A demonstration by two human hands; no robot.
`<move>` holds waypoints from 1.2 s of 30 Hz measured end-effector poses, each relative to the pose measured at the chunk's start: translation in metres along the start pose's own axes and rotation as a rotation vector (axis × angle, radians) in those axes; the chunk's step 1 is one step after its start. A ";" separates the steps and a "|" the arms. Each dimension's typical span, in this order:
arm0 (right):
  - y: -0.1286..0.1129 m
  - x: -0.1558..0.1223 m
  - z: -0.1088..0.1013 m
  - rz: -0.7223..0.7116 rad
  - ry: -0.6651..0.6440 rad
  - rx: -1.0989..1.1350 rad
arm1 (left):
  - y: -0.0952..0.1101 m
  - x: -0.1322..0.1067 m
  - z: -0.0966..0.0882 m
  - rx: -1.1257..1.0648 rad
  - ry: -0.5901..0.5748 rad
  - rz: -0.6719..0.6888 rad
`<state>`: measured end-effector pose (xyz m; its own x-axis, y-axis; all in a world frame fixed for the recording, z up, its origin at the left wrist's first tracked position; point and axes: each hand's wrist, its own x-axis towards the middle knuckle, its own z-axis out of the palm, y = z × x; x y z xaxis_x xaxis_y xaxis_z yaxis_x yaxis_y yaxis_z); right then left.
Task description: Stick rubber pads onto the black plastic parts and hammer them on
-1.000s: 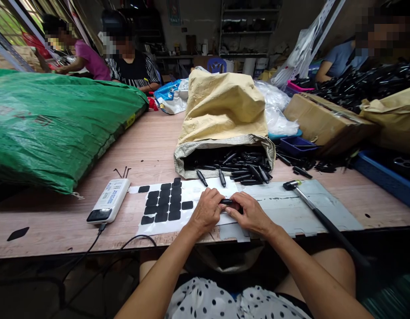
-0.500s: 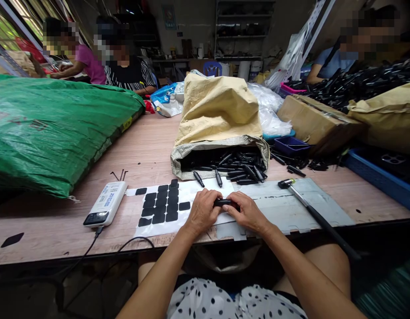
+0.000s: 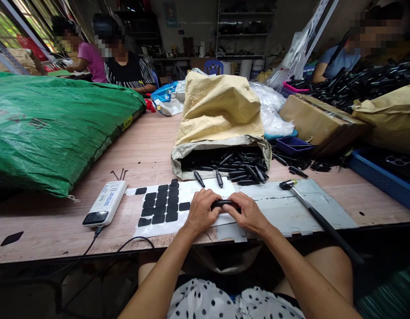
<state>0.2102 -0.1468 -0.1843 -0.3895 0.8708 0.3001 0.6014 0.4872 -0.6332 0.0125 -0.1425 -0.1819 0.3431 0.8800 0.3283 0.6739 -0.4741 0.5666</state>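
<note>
Between my hands, level above the white sheet, lies a black cylindrical part point(image 3: 222, 203). My left hand point(image 3: 201, 212) is closed on its left end, with fingers partly covering it. My right hand point(image 3: 247, 212) pinches the right end, thumb along the near side. Left of my hands, rows of black rounded-square stickers point(image 3: 161, 204) sit on white backing paper point(image 3: 185, 227). Just beyond my fingers lie two loose black parts, a left one point(image 3: 199, 179) and a right one point(image 3: 219, 178). Several similar ones spill from the mouth of a tan sack point(image 3: 221, 106).
A hammer point(image 3: 319, 217) lies at the right over a grey board point(image 3: 334, 208), its handle past the table edge. A white power bank point(image 3: 105, 204) with a cable stands left. Farther out are a green sack point(image 3: 58, 133), a cardboard box point(image 3: 321, 122), a blue tray point(image 3: 380, 175) and co-workers.
Both hands keep their hold on the black part, in almost the same place. The whole view has shifted slightly. One co-worker at the far left has moved a little.
</note>
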 end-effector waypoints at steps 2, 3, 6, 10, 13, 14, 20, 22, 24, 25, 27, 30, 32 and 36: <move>0.000 0.000 -0.001 0.005 0.007 0.023 | 0.000 0.000 -0.001 -0.012 -0.025 -0.004; 0.000 -0.001 -0.002 0.006 0.005 0.033 | 0.000 0.000 -0.001 -0.022 -0.045 -0.006; -0.001 -0.001 -0.004 -0.004 -0.012 0.041 | -0.002 0.000 -0.002 -0.044 -0.088 -0.021; -0.004 0.000 -0.005 -0.030 -0.018 0.023 | -0.003 -0.001 -0.001 -0.055 -0.090 -0.019; -0.004 0.001 -0.002 -0.028 -0.012 -0.001 | -0.003 -0.002 -0.001 -0.060 -0.092 -0.004; -0.003 0.001 0.000 -0.025 -0.009 -0.011 | -0.003 -0.002 -0.001 -0.064 -0.088 -0.001; -0.001 0.003 0.001 -0.030 -0.036 -0.050 | -0.004 0.001 -0.002 -0.055 -0.084 0.030; 0.000 0.003 -0.001 -0.039 -0.059 -0.057 | -0.004 0.000 -0.001 -0.039 -0.115 0.059; 0.001 0.003 -0.002 -0.045 -0.076 -0.055 | -0.006 0.000 0.001 -0.037 -0.146 0.070; 0.001 0.004 -0.002 -0.046 -0.080 -0.051 | -0.007 0.001 0.002 -0.045 -0.151 0.063; 0.000 0.004 -0.004 -0.042 -0.081 -0.028 | -0.009 0.002 0.003 -0.087 -0.139 0.038; -0.001 0.003 -0.008 -0.026 -0.045 0.066 | -0.007 0.004 -0.003 -0.194 -0.097 0.007; -0.002 0.002 -0.011 0.016 0.011 0.182 | 0.004 0.000 -0.014 -0.248 -0.060 -0.008; -0.003 -0.002 -0.014 0.121 0.099 0.362 | 0.044 -0.034 -0.039 -0.393 -0.152 0.019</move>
<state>0.2190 -0.1488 -0.1726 -0.2509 0.9314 0.2636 0.3474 0.3408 -0.8736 0.0057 -0.1940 -0.1387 0.4657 0.8509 0.2429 0.3754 -0.4386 0.8165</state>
